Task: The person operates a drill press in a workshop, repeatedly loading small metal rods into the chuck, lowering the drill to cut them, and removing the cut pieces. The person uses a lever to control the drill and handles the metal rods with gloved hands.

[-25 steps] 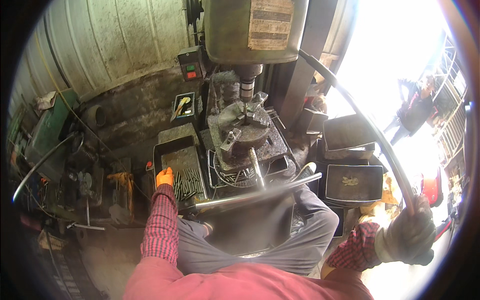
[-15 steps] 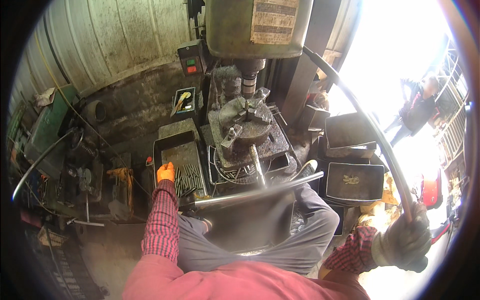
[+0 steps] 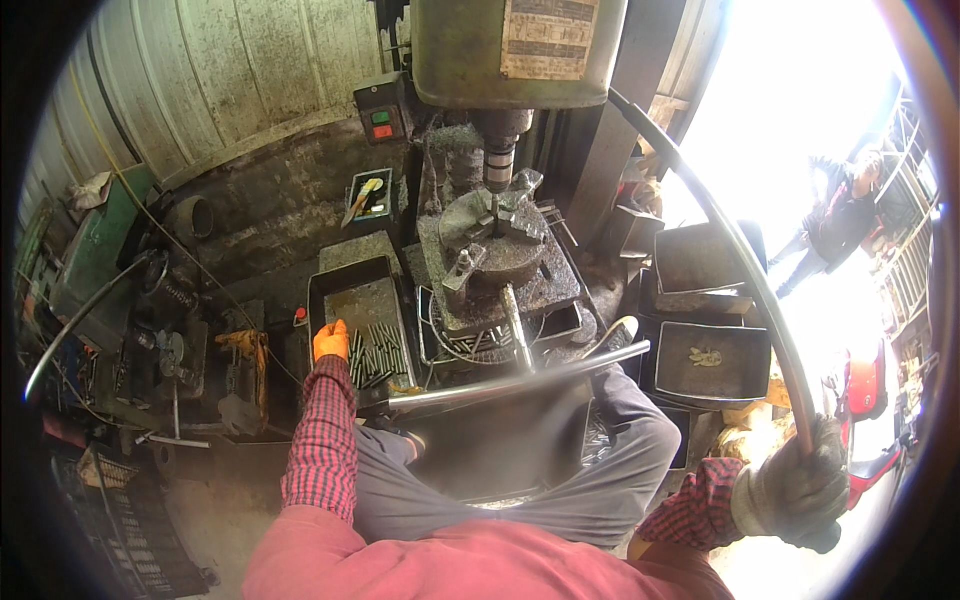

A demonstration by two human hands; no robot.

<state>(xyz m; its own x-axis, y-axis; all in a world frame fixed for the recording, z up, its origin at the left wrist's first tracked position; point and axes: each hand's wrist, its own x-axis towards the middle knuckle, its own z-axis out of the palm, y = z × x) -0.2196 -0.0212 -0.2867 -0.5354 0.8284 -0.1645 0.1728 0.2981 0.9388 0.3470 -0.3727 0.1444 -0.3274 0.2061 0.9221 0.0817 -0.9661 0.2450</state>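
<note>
Curved metal lever (image 3: 752, 262) runs down from the drill press (image 3: 510, 85) to four o'clock in the view, where the gray-gloved right hand (image 3: 800, 487) is wrapped around its lower end. Between eight and nine o'clock, the orange-gloved left hand (image 3: 331, 341) appears curled at the nine-o'clock wall of a tray (image 3: 355, 303); I cannot tell whether it grasps anything. Metal pins (image 3: 380, 358) lie just beside it, toward three o'clock. Near twelve, the chuck (image 3: 499, 165) hangs above a round fixture (image 3: 475, 225).
</note>
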